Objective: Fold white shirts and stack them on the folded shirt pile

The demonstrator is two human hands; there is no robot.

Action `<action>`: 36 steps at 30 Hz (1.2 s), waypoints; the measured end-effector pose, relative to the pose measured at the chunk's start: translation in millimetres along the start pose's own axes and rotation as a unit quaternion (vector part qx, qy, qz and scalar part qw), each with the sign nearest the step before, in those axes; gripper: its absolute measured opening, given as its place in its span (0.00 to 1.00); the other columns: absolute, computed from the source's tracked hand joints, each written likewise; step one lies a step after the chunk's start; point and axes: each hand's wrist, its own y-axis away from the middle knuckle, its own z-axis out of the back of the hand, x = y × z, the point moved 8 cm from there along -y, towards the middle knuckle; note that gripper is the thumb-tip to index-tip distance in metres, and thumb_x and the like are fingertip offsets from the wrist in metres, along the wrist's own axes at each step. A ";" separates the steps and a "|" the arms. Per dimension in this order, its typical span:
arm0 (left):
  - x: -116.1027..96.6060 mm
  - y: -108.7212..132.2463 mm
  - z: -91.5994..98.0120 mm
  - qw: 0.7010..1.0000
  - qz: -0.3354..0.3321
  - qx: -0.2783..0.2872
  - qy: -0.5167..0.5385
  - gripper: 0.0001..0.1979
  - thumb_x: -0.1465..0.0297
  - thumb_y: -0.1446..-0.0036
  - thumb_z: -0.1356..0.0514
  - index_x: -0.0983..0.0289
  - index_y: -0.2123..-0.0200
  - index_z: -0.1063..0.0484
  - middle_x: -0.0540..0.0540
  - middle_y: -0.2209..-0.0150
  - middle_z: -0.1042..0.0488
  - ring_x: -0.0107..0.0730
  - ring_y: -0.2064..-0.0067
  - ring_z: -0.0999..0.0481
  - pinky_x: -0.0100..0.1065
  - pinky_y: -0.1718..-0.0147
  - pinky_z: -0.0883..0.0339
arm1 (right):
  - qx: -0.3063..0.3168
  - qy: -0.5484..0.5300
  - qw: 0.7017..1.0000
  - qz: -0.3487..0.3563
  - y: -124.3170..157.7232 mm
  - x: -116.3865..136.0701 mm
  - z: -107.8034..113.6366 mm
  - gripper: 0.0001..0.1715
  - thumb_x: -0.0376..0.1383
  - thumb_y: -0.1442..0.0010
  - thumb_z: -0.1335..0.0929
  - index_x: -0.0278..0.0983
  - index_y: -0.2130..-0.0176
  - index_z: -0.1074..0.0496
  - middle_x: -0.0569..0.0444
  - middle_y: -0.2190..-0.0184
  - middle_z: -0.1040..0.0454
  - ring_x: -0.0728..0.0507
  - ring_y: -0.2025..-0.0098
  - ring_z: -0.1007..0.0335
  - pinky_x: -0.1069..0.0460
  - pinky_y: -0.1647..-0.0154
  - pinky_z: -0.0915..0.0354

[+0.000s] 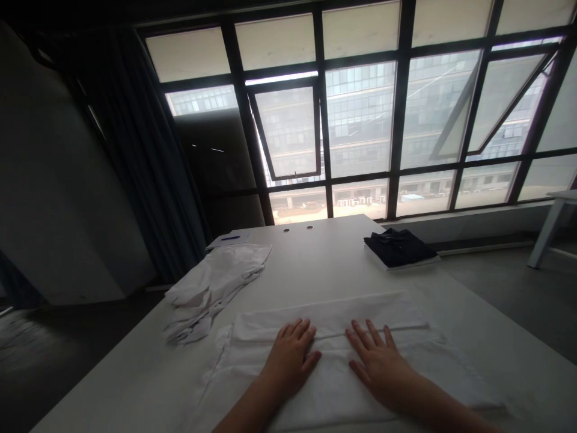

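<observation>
Grips open and flat, our left hand (288, 361) and right hand (378, 361) press the folded white cloth (329, 385), apparently keeping its crease smooth; a dark folded shirt (399, 248) lies at one o'clock.

No legible text or numbers — not even on the far sheet of paper (241, 242) (too small).
</observation>
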 end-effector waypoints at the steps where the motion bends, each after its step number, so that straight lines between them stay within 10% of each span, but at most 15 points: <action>1: -0.7 -0.1 2.8 1.000 0.003 -0.016 -0.003 0.25 0.53 0.33 0.48 0.52 0.36 0.35 0.54 0.33 0.37 0.47 0.33 0.39 0.50 0.34 0.49 | -0.003 -0.003 1.000 0.002 -0.3 4.9 -1.8 0.40 0.61 0.32 0.47 0.50 0.28 0.50 0.53 0.26 0.58 0.25 0.26 0.69 0.23 0.33 0.74; 21: 1.9 -3.4 5.5 0.996 0.014 -0.071 -0.043 0.17 0.66 0.31 0.48 0.54 0.43 0.29 0.56 0.39 0.29 0.44 0.38 0.33 0.49 0.38 0.44 | -0.015 0.057 0.995 -0.075 -33.0 -46.9 15.3 0.43 0.61 0.32 0.51 0.44 0.28 0.50 0.51 0.26 0.57 0.30 0.26 0.65 0.28 0.30 0.70; 36: 25.8 -5.3 7.8 0.998 -0.025 -0.048 -0.022 0.21 0.57 0.31 0.46 0.46 0.37 0.33 0.54 0.31 0.40 0.51 0.31 0.42 0.57 0.35 0.50 | -0.012 0.067 0.994 -0.088 -36.6 -84.2 13.2 0.45 0.58 0.32 0.49 0.34 0.28 0.50 0.46 0.26 0.56 0.34 0.25 0.64 0.34 0.28 0.66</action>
